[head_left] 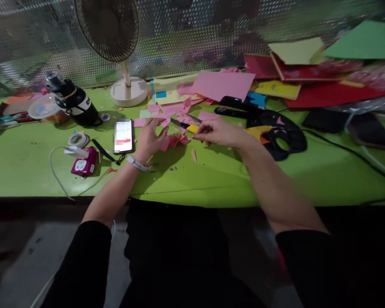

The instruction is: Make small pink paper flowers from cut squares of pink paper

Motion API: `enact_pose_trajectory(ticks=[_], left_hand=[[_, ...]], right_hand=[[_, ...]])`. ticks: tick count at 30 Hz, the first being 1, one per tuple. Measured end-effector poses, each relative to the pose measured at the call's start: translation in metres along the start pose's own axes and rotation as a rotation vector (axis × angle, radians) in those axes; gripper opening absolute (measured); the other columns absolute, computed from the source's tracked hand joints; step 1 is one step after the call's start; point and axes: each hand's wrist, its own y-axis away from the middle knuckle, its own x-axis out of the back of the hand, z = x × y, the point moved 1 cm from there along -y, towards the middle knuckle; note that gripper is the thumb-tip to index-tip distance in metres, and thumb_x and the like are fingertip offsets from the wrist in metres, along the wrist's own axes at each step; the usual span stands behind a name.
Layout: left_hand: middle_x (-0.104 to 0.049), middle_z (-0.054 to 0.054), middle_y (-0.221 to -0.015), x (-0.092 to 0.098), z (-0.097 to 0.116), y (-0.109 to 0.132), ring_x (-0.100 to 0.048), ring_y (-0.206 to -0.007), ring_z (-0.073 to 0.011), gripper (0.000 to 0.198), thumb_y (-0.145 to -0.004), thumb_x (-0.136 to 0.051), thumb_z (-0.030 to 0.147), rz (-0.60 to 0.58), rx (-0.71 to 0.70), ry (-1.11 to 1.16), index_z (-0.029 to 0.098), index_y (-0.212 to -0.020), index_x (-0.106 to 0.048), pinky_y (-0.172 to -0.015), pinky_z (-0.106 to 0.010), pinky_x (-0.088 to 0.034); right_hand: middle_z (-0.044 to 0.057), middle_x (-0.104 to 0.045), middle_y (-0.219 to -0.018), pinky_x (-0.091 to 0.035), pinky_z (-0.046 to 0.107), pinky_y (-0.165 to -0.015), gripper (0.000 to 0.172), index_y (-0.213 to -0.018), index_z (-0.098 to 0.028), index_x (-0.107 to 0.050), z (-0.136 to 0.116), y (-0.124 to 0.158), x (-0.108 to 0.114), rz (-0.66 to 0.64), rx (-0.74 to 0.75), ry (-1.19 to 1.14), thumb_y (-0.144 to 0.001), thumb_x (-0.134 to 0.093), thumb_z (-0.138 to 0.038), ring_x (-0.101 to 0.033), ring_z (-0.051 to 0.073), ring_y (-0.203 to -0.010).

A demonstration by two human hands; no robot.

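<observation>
My left hand [151, 136], a white band on its wrist, is over the pink paper scraps with its fingers apart; nothing shows in its grasp. My right hand [213, 131] is closed in a pinch at the right of the pile. What its fingertips hold, if anything, is hidden. A black and yellow utility knife [183, 125] lies between the hands, its yellow end beside my right fingers. A thin grey metal blade [194, 117] points out just above them. Folded pink paper pieces [179, 140] sit below the knife, and a narrow pink strip [194, 155] lies nearer me.
To the left are a lit phone [123, 137], a tape roll [78, 139], a purple adapter [84, 161] and a black bottle [78, 102]. A fan [128, 92] stands behind. Coloured sheets [224, 84], a black neck-shaped device [288, 137] and cables fill the right.
</observation>
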Motion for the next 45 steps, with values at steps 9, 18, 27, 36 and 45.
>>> enact_pose_trajectory(ticks=[9, 18, 27, 36, 45], left_hand=[[-0.066, -0.013, -0.119, -0.001, 0.002, 0.003, -0.064, -0.105, -0.0225, 0.026, -0.089, -0.065, 0.015, -0.038, -0.014, 0.022, 0.017, -0.115, -0.067, -0.096, -0.043, -0.054], [-0.069, -0.013, -0.112, -0.002, 0.014, 0.007, -0.065, -0.098, -0.0202, 0.020, -0.089, -0.068, 0.019, -0.083, -0.004, 0.125, 0.015, -0.109, -0.069, -0.090, -0.039, -0.056], [-0.072, -0.009, -0.107, -0.005, 0.033, 0.020, -0.068, -0.093, -0.0174, 0.037, -0.086, -0.075, 0.033, -0.309, 0.089, 0.678, 0.020, -0.120, -0.069, -0.085, -0.031, -0.056], [-0.070, -0.008, -0.096, -0.011, 0.023, 0.019, -0.065, -0.080, -0.0120, 0.015, -0.093, -0.066, 0.023, -0.079, -0.131, 0.327, 0.017, -0.103, -0.074, -0.071, -0.025, -0.055], [-0.072, -0.010, -0.105, -0.011, 0.002, 0.008, -0.066, -0.091, -0.0151, 0.030, -0.096, -0.058, 0.017, -0.008, -0.316, 0.201, 0.018, -0.122, -0.072, -0.078, -0.028, -0.055]], right_hand=[[0.005, -0.072, -0.075, -0.051, 0.031, -0.056, 0.033, -0.079, -0.022, -0.060, -0.005, 0.003, -0.019, -0.323, -0.092, 0.049, -0.067, -0.087, -0.038, -0.068, 0.020, -0.066], [0.002, -0.067, -0.067, -0.050, 0.031, -0.057, 0.041, -0.072, -0.021, -0.062, -0.012, 0.002, -0.006, -0.068, 0.045, -0.183, -0.065, -0.087, -0.053, -0.062, 0.015, -0.060], [-0.002, -0.057, -0.058, -0.037, 0.025, -0.047, 0.054, -0.072, -0.022, -0.056, -0.032, 0.011, -0.020, 0.182, 0.093, -0.548, -0.066, -0.083, -0.068, -0.051, 0.010, -0.051], [0.000, -0.068, -0.064, -0.038, 0.023, -0.045, 0.045, -0.075, -0.020, -0.065, -0.027, 0.007, -0.040, 0.123, 0.080, -0.711, -0.065, -0.089, -0.056, -0.053, 0.009, -0.049], [0.006, -0.076, -0.077, -0.051, 0.030, -0.057, 0.035, -0.079, -0.018, -0.075, -0.033, 0.012, -0.033, -0.211, 0.058, -0.546, -0.068, -0.087, -0.049, -0.061, 0.012, -0.055]])
